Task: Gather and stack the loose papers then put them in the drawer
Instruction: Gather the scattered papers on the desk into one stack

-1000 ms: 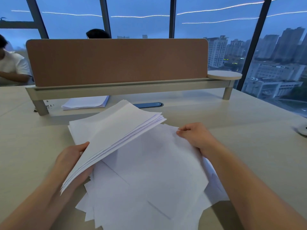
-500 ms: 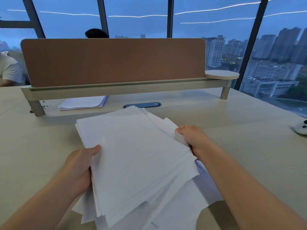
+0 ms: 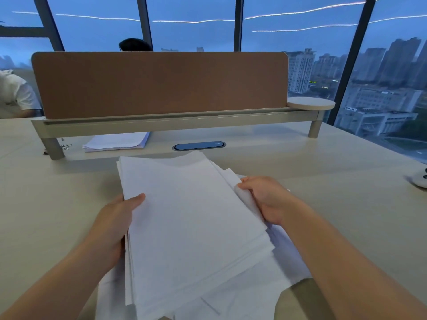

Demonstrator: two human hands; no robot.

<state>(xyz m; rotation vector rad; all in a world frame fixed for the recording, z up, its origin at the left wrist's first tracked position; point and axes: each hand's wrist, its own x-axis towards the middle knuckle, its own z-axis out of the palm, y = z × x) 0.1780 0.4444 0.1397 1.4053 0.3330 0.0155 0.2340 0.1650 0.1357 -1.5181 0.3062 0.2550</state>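
A thick stack of white papers lies in front of me on the pale desk, its sheets roughly aligned. My left hand grips the stack's left edge, thumb on top. My right hand grips its right edge, fingers curled round the sheets. More loose sheets stick out askew from beneath the stack at the lower right and lower left. No drawer is in view.
A brown divider panel on a raised rail crosses the desk's far side. Under it lie a second paper pile and a blue cable grommet. A white device sits at the right edge. People sit beyond the divider.
My left hand lowered its raised bundle flat onto the spread sheets. My right hand then closed on the right edge, and both hands squared the stack.
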